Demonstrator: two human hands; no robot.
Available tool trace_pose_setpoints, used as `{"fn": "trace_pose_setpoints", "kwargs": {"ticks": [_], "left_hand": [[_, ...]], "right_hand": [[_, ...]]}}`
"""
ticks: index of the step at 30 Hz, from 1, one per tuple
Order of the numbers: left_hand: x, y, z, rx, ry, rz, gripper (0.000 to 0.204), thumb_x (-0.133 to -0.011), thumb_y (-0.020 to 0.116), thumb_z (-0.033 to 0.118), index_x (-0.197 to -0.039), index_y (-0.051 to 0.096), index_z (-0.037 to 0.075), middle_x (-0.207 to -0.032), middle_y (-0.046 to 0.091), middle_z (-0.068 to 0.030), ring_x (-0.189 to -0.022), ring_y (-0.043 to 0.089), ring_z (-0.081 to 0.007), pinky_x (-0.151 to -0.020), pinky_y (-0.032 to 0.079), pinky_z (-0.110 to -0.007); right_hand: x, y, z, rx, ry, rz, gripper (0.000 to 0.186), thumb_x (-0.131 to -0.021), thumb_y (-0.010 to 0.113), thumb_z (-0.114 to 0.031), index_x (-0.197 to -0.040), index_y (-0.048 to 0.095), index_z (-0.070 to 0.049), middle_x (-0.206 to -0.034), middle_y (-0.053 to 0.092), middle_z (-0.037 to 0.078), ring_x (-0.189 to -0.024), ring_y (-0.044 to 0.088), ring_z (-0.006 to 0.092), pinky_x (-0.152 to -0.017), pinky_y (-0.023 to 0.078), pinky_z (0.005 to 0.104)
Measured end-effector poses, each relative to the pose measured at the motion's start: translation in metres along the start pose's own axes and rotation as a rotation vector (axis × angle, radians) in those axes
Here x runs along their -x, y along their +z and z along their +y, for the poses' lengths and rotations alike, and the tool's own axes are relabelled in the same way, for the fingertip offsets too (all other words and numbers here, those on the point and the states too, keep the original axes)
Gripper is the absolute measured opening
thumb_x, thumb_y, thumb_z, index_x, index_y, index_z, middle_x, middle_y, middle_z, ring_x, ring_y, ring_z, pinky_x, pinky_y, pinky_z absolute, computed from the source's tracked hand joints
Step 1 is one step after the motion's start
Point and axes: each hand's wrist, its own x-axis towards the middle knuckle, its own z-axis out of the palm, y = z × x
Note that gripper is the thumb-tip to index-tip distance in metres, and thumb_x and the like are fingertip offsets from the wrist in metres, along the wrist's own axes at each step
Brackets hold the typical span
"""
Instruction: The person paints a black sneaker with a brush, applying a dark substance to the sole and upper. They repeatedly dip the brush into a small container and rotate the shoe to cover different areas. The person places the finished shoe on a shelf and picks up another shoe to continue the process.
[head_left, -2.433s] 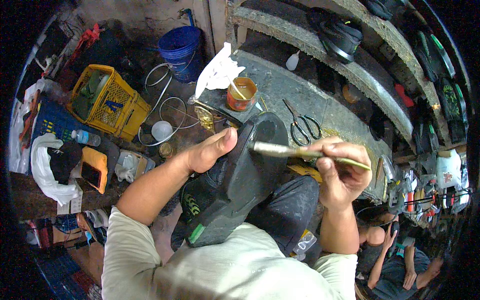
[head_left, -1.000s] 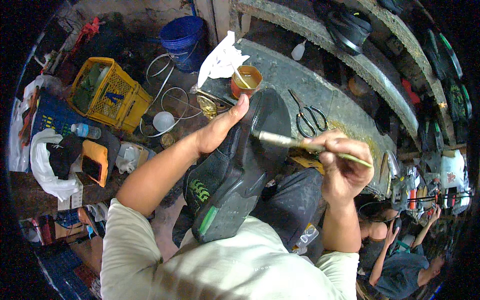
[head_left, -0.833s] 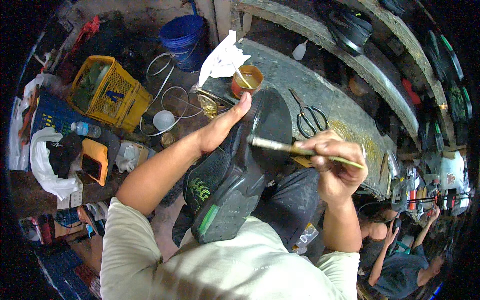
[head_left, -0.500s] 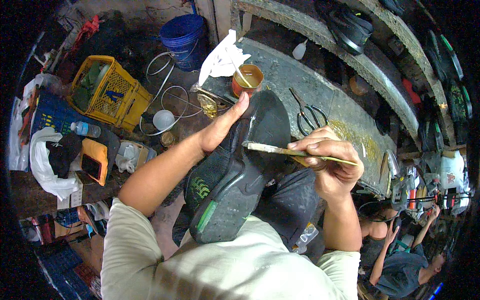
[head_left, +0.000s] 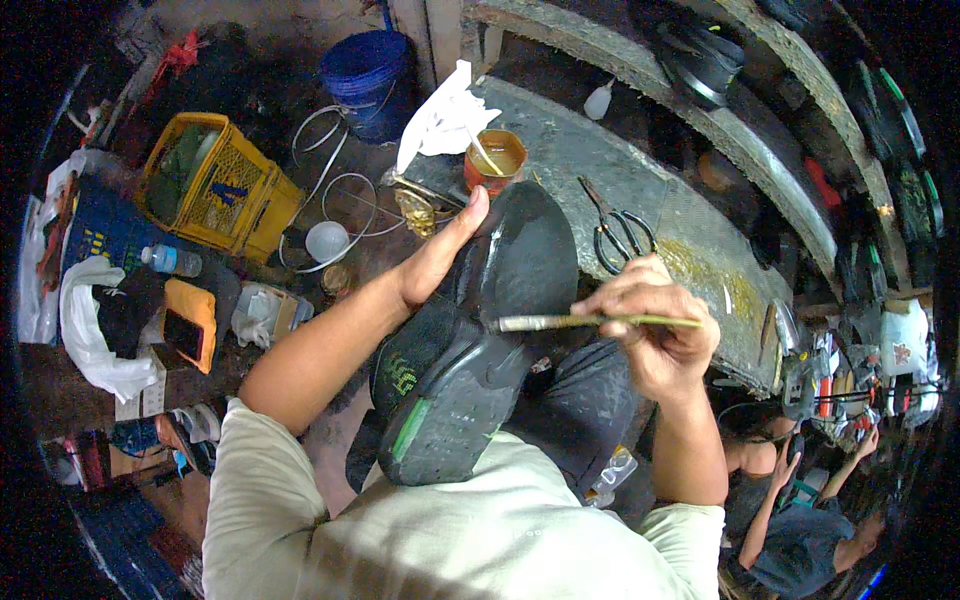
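Note:
A black shoe (head_left: 440, 420) with a green patch near its heel is tilted before my chest, its sole facing up. My left hand (head_left: 445, 250) grips it by the toe end, thumb along the edge, the other fingers hidden behind it. Pinched in my right hand (head_left: 655, 325) is a thin brush (head_left: 545, 322) with pale bristles. The bristle end meets the sole at about its middle, and the forefoot looks wet and shiny. Just beyond the toe stands an orange-red pot (head_left: 497, 160) of yellowish liquid with a stick in it.
Pliers (head_left: 612, 228) with black handles lie on the grey bench (head_left: 570, 150), beside a white cloth (head_left: 447, 120). A yellow crate (head_left: 215, 190), blue bucket (head_left: 370, 85) and white hose are at the left. Another person (head_left: 805, 540) sits at the lower right.
My right hand has brought the brush slightly down the sole, from the forefoot's edge toward the middle. The shoe and my left hand have barely moved.

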Motion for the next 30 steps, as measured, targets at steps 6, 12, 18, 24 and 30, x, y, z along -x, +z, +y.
{"fn": "trace_pose_setpoints", "kwargs": {"ticks": [6,12,18,24,30], "left_hand": [[0.003,-0.003,0.009,-0.045,-0.012,-0.177,0.083,-0.105,0.024,0.069,-0.157,0.037,0.005,-0.15,0.053,-0.0162,-0.135,0.057,-0.0261,-0.114,0.046,-0.044],[0.01,-0.02,0.01,-0.047,0.049,-0.218,0.095,-0.098,0.035,0.077,-0.157,0.035,0.002,-0.152,0.052,-0.0162,-0.138,0.053,-0.0275,-0.118,0.041,-0.044],[0.046,-0.057,0.005,-0.47,0.273,0.031,0.116,-0.083,0.062,0.082,-0.154,0.034,-0.004,-0.144,0.056,-0.0159,-0.131,0.056,-0.0263,-0.112,0.044,-0.042],[0.094,-0.09,-0.027,-0.749,0.638,0.429,0.122,-0.073,0.087,0.064,-0.158,0.029,-0.002,-0.149,0.05,-0.0146,-0.134,0.053,-0.026,-0.112,0.042,-0.041],[0.139,-0.088,-0.034,-0.649,0.531,0.456,0.134,-0.061,0.101,0.034,-0.162,0.019,0.004,-0.153,0.045,-0.0138,-0.138,0.049,-0.026,-0.115,0.041,-0.043]], "right_hand": [[-0.004,0.014,0.011,-0.183,0.282,0.462,0.019,-0.088,0.076,0.004,-0.106,0.071,-0.001,-0.103,0.074,0.012,-0.094,0.071,0.023,-0.086,0.055,0.0365],[-0.008,0.017,0.011,-0.022,0.082,0.334,0.019,-0.089,0.075,0.002,-0.107,0.07,-0.001,-0.1,0.074,0.013,-0.085,0.072,0.0236,-0.08,0.056,0.0353],[-0.018,0.024,0.022,-0.135,0.157,0.582,0.024,-0.1,0.068,-0.005,-0.121,0.062,0.002,-0.101,0.072,0.014,-0.087,0.073,0.0202,-0.079,0.06,0.032],[-0.053,0.041,0.087,0.105,0.327,0.443,0.021,-0.099,0.07,-0.009,-0.118,0.069,0.0,-0.101,0.075,0.008,-0.088,0.069,0.0118,-0.076,0.057,0.0273],[-0.084,0.075,0.144,0.738,0.304,0.11,0.017,-0.093,0.075,-0.024,-0.107,0.074,-0.013,-0.088,0.074,0.015,-0.074,0.07,0.0284,-0.069,0.055,0.0401]]}}
